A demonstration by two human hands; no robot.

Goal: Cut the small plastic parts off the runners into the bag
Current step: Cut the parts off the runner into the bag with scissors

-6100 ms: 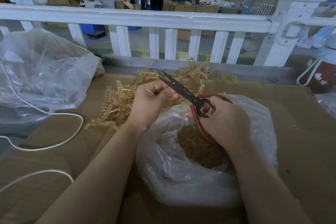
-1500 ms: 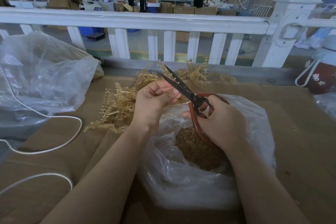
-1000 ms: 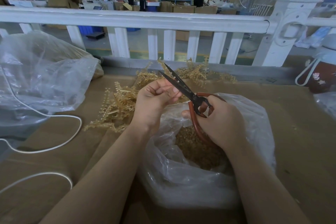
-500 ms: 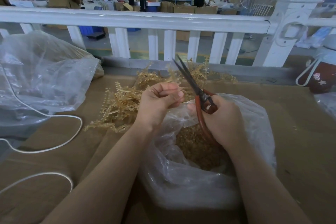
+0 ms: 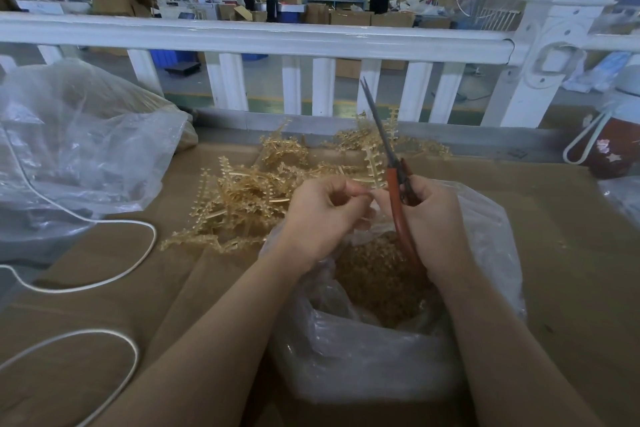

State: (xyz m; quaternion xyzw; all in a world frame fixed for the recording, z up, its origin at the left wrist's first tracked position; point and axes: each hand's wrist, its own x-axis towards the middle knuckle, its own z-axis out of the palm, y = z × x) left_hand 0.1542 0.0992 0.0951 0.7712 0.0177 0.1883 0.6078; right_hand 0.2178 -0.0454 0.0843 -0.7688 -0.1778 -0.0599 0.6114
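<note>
Runner point(image 5: 374, 163) pinched by left hand point(image 5: 322, 215)

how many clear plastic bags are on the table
3 at least in part: one bag under the hands holding cut parts, a large crumpled bag at far left, and a sliver of a third at the right edge, mostly out of frame.

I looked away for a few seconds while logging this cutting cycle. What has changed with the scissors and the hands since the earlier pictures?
The scissors have swung from slanting left across the left hand to nearly upright, blades drawn together, clear of it. The right hand still grips their red handles; the left still pinches something small, too hidden to name. The bag, the runner pile and the white cord stayed put.
</note>
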